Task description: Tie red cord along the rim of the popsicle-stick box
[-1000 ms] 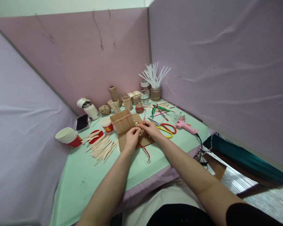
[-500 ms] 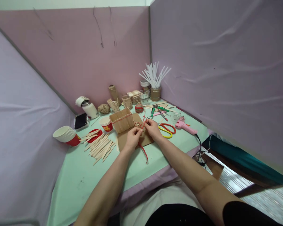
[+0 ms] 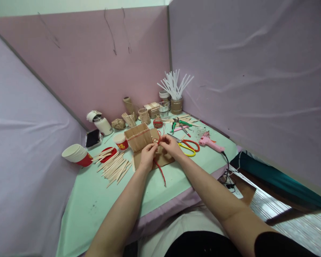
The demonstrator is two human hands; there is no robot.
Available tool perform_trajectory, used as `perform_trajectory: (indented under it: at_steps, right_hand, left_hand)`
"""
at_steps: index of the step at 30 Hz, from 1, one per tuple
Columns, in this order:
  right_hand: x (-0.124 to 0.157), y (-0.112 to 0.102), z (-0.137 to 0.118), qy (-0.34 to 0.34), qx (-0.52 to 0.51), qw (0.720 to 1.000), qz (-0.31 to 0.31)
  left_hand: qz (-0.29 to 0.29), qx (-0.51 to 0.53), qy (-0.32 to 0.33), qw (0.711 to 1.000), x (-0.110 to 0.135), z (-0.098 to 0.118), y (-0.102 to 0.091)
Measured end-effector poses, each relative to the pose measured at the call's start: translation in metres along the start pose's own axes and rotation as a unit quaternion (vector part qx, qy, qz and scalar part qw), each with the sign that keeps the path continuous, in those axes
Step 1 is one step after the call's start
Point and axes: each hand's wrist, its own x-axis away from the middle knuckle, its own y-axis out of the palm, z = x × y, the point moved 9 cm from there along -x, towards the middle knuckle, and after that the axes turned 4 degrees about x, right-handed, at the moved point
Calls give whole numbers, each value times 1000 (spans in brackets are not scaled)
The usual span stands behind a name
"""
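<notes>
My left hand [image 3: 149,155] and my right hand [image 3: 170,145] meet fingertip to fingertip over a brown cardboard sheet [image 3: 166,161]. Both pinch a red yarn [image 3: 159,169], whose braided-looking tail hangs below the left fingers onto the table. Thin loops of the yarn stick up above the fingertips. Just behind my left hand, a box of wooden craft sticks [image 3: 138,138] with a red strand round it stands at the sheet's back left. The exact crossing of the yarn is hidden by my fingers.
Yellow-and-red scissors [image 3: 188,147], green-handled pliers [image 3: 178,124] and a pink glue gun [image 3: 210,143] lie to the right. Loose craft sticks [image 3: 114,167], a paper cup [image 3: 121,141] and stacked cups [image 3: 77,155] are left. A red yarn ball [image 3: 157,123] sits behind.
My right hand has moved slightly left, so the fingertips now meet. The red loop above them has become lower, and the yarn tail has shifted a little left.
</notes>
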Motion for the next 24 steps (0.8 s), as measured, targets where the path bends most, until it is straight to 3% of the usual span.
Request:
perform_trajectory:
  at_steps: [5,9,13,18,21,24]
  right_hand:
    - [4,8,-5,-31,42,998,-23]
    - [5,1,-10,-72,81,994,11]
    - [6,-8,-17,-110,116,986,50]
    - [7,-6,-23,-139,152,978,46]
    - [6,-15,-19,-130,171,973,85]
    - [4,-34,-6,-79,183,967,160]
  left_hand:
    - [16,-33,71,997,2,17,-3]
    - [27,-84,138,986,9,35,-2]
    - [27,-106,165,980,14,42,0]
    - [0,-113,179,977,13,40,4]
    - [-20,-106,182,977,14,41,8]
    - [-45,-102,183,977,19,44,16]
